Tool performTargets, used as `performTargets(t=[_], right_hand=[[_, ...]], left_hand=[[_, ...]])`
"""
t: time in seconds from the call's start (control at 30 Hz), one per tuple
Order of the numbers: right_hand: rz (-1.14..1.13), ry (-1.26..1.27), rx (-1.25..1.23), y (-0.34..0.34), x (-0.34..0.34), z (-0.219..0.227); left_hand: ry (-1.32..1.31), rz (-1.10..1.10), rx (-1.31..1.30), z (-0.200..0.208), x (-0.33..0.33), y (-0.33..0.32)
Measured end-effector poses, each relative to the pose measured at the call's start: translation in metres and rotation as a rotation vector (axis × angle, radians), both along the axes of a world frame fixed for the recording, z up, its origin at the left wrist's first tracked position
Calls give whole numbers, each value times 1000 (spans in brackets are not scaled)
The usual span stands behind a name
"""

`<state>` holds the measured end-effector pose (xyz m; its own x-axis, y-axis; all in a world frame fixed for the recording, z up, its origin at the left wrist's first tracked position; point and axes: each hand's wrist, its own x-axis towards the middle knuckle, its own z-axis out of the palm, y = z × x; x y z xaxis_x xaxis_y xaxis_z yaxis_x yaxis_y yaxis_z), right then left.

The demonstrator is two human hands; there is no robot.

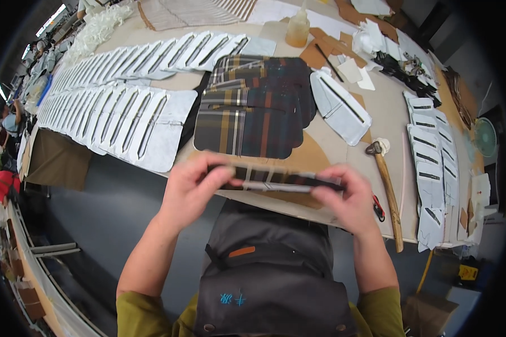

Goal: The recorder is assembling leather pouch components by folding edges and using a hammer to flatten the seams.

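Between my two hands, just above the table's front edge, is a folded plaid fabric piece (270, 175) with a pale underside. My left hand (199, 182) pinches one end of it between thumb and fingers. At the other end, my right hand (343, 194) grips it the same way. Behind the piece lies a stack of dark plaid fabric panels (253, 115) with rounded corners and yellow, white and red stripes. Right of the stack rests a pale panel (340, 106) with a dark slit and loose threads.
Overlapping rows of pale slit panels (123, 123) cover the left of the table. A wooden-handled hammer (387, 194) lies at right, near small red-handled snips (378, 208). More pale panels (427, 163) line the right side. A bottle of amber liquid (298, 29) stands at the back.
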<state>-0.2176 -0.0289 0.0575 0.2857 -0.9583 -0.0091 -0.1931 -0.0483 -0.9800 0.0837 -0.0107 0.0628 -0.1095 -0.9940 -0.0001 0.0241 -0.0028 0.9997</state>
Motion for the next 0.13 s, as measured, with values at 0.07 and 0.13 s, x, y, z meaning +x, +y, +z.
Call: performTargets(t=[0.07, 0.13], right_hand=[[-101, -147, -97, -26, -4, -9], [-85, -103, 21, -46, 0, -9]], left_hand=[[-163, 10, -108, 1, -4, -30], [-165, 62, -2, -5, -11, -50]])
